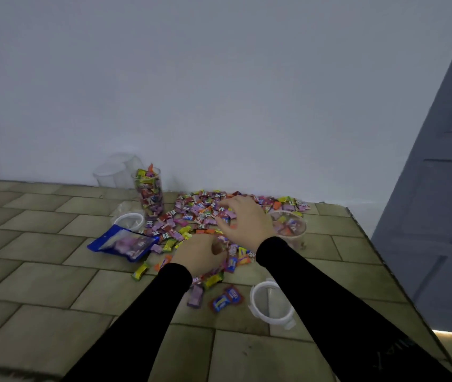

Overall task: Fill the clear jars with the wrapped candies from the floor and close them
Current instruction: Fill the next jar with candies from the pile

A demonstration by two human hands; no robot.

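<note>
A pile of colourful wrapped candies (191,213) spreads over the tiled floor by the wall. My left hand (200,253) lies on the near part of the pile, its fingers curled round some candies. My right hand (244,220) hovers over the pile's middle with fingers bent down onto the candies. A tall clear jar (150,193) full of candies stands open at the pile's left. A second clear jar (291,227), partly filled, stands just right of my right hand. Two empty clear jars (114,170) sit against the wall.
A blue candy bag (124,242) lies left of the pile. White jar lids lie on the floor: one (129,220) by the full jar, one (271,306) near my right forearm. A grey door (439,188) stands at the right. Loose candies (226,297) lie nearer me.
</note>
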